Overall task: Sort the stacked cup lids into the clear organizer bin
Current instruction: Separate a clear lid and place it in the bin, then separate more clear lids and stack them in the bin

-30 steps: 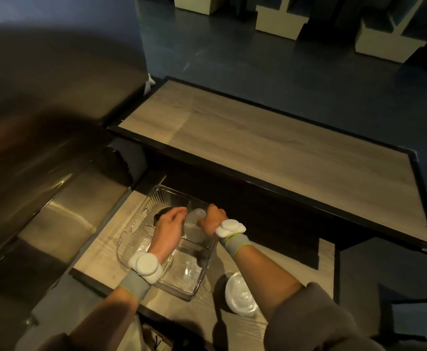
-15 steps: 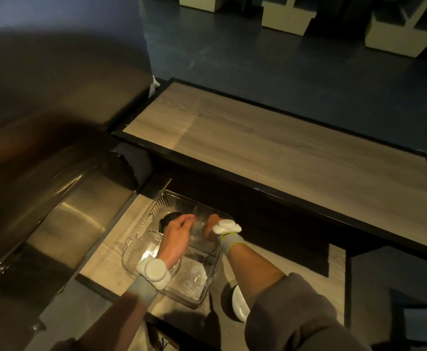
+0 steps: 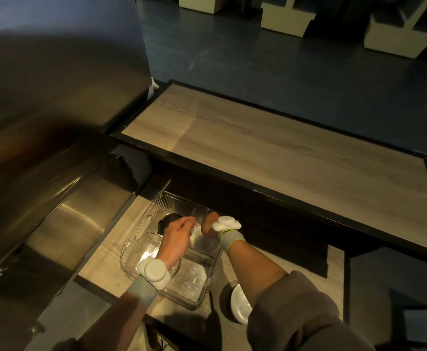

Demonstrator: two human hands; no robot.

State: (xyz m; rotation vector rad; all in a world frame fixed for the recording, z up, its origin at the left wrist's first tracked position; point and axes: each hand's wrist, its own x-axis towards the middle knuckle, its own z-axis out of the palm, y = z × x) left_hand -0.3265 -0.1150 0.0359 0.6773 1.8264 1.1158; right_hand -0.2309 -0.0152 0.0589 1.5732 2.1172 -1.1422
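A clear organizer bin (image 3: 141, 225) with ribbed walls sits on a low wooden shelf. Both my hands reach down into it. My left hand (image 3: 177, 236) and my right hand (image 3: 208, 224) hold a stack of clear cup lids (image 3: 197, 236) between them, inside the bin's far part. Black lids (image 3: 166, 220) lie in the bin just beyond my left fingers. A stack of white lids (image 3: 240, 306) rests on the shelf right of the bin, half hidden by my right sleeve.
A higher wooden counter (image 3: 270, 153) with a black rim runs behind the shelf. A stainless steel surface (image 3: 63, 216) lies to the left. Pale blocks (image 3: 286, 16) stand on the dark floor far behind.
Both hands have gone lower and deeper into the bin with the clear lids. My right sleeve now covers more of the white lid stack.
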